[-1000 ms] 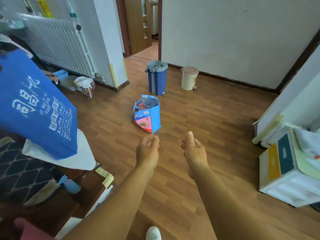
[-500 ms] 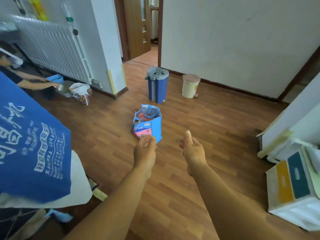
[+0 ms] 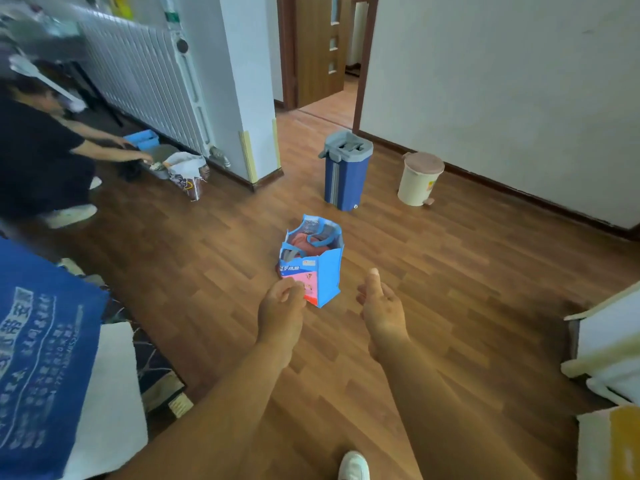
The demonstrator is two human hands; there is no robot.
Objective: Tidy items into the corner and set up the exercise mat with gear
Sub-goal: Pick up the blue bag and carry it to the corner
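Note:
A blue and pink shopping bag (image 3: 317, 268) stands open on the wooden floor in the middle of the room, with red cloth and blue handles showing inside. My left hand (image 3: 281, 313) is held out just in front of the bag's near left corner, fingers curled, holding nothing. My right hand (image 3: 381, 306) is out to the bag's right, fingers curled and thumb pointing up, also holding nothing. Neither hand touches the bag. No exercise mat is in view.
A blue mop bucket (image 3: 346, 171) and a cream pedal bin (image 3: 419, 179) stand beyond the bag. Another person (image 3: 38, 147) crouches at the left by a radiator (image 3: 145, 71), reaching to a patterned bag (image 3: 188, 174). A blue cloth (image 3: 38, 358) hangs near left. White drawers (image 3: 609, 441) sit right.
The view has moved forward and turned left, so the bag is nearer and the crouching person has come into sight. Both hands keep the same curled pose.

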